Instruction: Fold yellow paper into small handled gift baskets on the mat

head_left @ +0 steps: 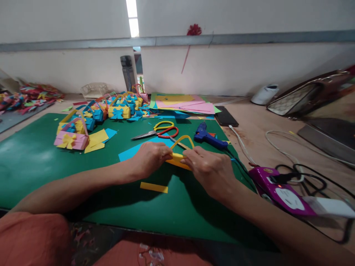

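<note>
Far on the left we are seeing a heap of colored paper scraps [33, 96] on the floor by the wall. On the green mat [41, 159] a pink paper basket with a yellow bow [71, 138] is sitting, and behind it a bunch of yellow and blue paper baskets [116, 107] is crowding together.

In the middle we are holding a small yellow paper basket [177, 159] with both hands. It is lying on the mat, right between our hands. Its long side is running left to right, and its thin handle loop [183, 139] is arching up behind it. Our left hand [151, 157] is pinching the left end, with the fingers pressed together on the paper. Our right hand [212, 170] is pinching the right end the same way. Both hands are touching the basket, so neither one is nearer.

A loose yellow paper strip [154, 187] is lying on the mat near us, just below our left hand. The scissors [159, 132] with yellow and red handles are resting behind the basket. The blue glue gun [208, 136] is lying to the right of them, near our right hand. Stacked sheets of colored paper [184, 103] are sitting farther back. On the far right a purple gadget [280, 190] with black cables [307, 177] is lying on the table.
</note>
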Available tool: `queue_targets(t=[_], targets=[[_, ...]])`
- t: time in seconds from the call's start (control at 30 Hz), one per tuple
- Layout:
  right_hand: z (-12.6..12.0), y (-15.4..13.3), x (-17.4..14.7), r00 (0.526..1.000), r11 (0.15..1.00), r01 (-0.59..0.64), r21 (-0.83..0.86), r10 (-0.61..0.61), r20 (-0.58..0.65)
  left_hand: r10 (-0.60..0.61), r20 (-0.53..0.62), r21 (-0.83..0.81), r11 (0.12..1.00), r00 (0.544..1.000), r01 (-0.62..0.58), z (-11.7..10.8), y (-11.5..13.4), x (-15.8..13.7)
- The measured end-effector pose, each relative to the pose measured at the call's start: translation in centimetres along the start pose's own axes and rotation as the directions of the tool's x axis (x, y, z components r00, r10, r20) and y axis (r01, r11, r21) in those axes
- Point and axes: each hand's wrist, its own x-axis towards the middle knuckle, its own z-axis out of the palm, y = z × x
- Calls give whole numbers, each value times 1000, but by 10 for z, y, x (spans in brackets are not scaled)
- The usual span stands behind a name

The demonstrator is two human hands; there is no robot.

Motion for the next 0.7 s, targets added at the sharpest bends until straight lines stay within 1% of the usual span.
queue_targets(t=[0.13,0.23,0.33,0.4,0.47,0.6,0.7], targets=[[-2,0,0,1000,1000,21,-16,-21,21,77,-59,76,994,995,-73,-1,2,-1],[-2,0,0,998,999,49,-1,-49,-25,113,-103,90,990,988,-104,-5,4,-1],[-3,0,0,995,997,80,18,-79,-63,115,-107,128,987,988,-101,-8,6,-1],[-4,-1,1,993,995,98,22,-96,-66,112,-103,161,982,988,-95,-10,7,-1],[-6,-1,1,992,994,105,3,-105,-68,125,-115,199,975,986,-100,-12,9,-2],[-10,-2,3,995,993,73,-91,-80,-67,175,-162,267,955,971,-127,-13,12,-3],[-11,-3,5,993,993,88,-83,-93,-67,190,-168,295,946,967,-134,-14,14,-3]])
